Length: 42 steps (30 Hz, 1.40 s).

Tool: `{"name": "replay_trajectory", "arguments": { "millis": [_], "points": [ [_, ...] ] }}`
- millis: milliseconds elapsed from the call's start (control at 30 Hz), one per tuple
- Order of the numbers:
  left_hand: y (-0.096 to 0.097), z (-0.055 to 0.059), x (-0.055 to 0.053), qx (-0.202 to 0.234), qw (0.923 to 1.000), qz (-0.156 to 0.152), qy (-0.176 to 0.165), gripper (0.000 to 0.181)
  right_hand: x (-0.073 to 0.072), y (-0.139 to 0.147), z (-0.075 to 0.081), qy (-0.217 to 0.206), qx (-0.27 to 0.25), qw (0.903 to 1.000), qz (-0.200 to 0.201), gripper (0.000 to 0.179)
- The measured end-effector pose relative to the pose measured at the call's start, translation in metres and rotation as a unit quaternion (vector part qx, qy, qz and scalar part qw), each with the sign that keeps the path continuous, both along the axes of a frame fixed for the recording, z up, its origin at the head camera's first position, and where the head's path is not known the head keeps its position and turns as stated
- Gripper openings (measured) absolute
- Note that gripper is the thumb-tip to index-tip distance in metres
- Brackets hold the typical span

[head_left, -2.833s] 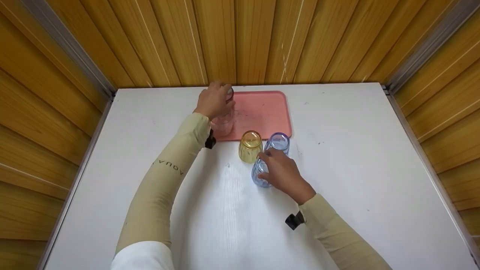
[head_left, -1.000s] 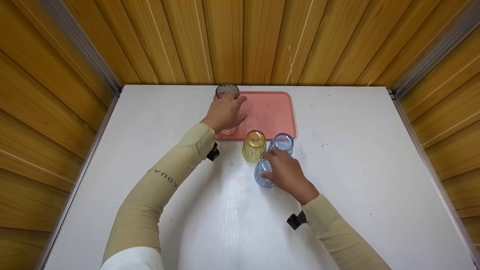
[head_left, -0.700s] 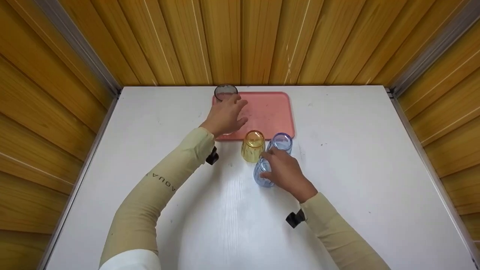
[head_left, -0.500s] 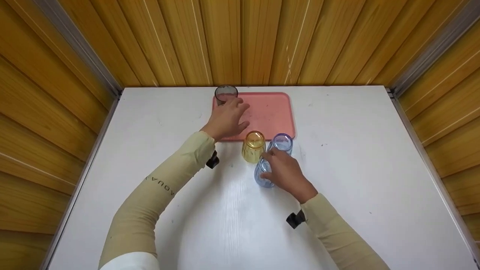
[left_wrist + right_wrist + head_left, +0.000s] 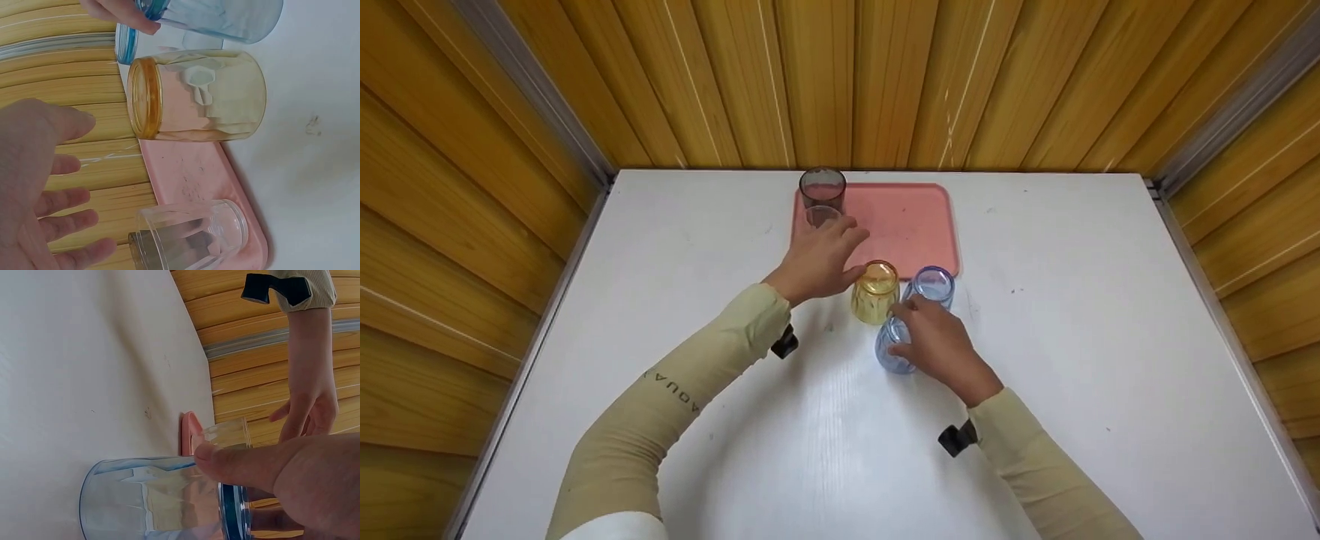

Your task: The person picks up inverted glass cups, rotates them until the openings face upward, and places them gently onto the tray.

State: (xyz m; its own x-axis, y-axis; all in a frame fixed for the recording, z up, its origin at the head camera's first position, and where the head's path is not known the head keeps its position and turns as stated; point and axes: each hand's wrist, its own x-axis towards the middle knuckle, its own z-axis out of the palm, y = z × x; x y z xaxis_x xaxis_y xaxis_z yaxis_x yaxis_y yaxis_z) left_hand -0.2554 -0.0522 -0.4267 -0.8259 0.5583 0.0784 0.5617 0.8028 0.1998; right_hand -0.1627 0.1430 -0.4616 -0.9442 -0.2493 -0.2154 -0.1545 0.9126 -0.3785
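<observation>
In the head view my left hand (image 5: 819, 259) hovers over the tray's front left, fingers spread, close to an upside-down yellow glass (image 5: 875, 300). The left wrist view shows a gap between those fingers and the yellow glass (image 5: 202, 95). My right hand (image 5: 941, 341) grips an upside-down light blue glass (image 5: 891, 352) near its base, thumb on its side in the right wrist view. Behind it is an upside-down blue glass (image 5: 936, 280), partly hidden. A clear glass (image 5: 823, 215) and a smoky grey glass (image 5: 823, 187) stand mouth-up on the pink tray (image 5: 907, 225).
The white table (image 5: 1035, 300) reaches back to a wood-panelled wall (image 5: 877, 90), with panelled walls on both sides too. The yellow and blue glasses stand just in front of the tray's near edge.
My left hand has drawn back from the clear and grey glasses, fingers spread, toward the yellow glass, uncovering the rims of both. My right hand keeps its grip on the light blue glass.
</observation>
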Motion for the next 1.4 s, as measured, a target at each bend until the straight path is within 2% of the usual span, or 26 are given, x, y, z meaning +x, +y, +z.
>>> {"name": "replay_trajectory", "arguments": {
  "millis": [233,400,600,900,1100,1233,1400],
  "points": [
    [-0.002,-0.002,0.006,0.005,0.9996,-0.016,0.024,0.054,-0.001,0.001,0.002,0.038,0.018,0.9988,0.024,0.064],
    [-0.001,-0.008,0.017,0.008,0.9992,-0.032,0.022,0.052,0.004,0.002,-0.001,0.026,0.020,0.9993,0.017,0.066],
    [-0.004,-0.011,0.026,0.003,0.9995,-0.025,0.017,0.054,0.005,0.000,-0.004,0.023,0.016,0.9995,0.017,0.066],
    [-0.003,-0.009,0.027,0.025,0.9992,-0.027,0.015,0.056,0.000,0.001,-0.001,0.034,0.011,0.9992,0.017,0.066],
    [-0.003,-0.014,0.028,0.042,0.9985,-0.028,0.022,0.053,0.000,0.002,-0.001,0.048,0.008,0.9985,0.023,0.064],
    [-0.003,-0.016,0.030,0.044,0.9986,-0.025,0.015,0.050,0.000,0.002,-0.002,0.055,0.015,0.9980,0.027,0.063],
    [-0.004,-0.017,0.031,0.040,0.9990,-0.020,0.006,0.050,-0.001,0.002,-0.002,0.042,0.003,0.9989,0.018,0.064]
  ]
}}
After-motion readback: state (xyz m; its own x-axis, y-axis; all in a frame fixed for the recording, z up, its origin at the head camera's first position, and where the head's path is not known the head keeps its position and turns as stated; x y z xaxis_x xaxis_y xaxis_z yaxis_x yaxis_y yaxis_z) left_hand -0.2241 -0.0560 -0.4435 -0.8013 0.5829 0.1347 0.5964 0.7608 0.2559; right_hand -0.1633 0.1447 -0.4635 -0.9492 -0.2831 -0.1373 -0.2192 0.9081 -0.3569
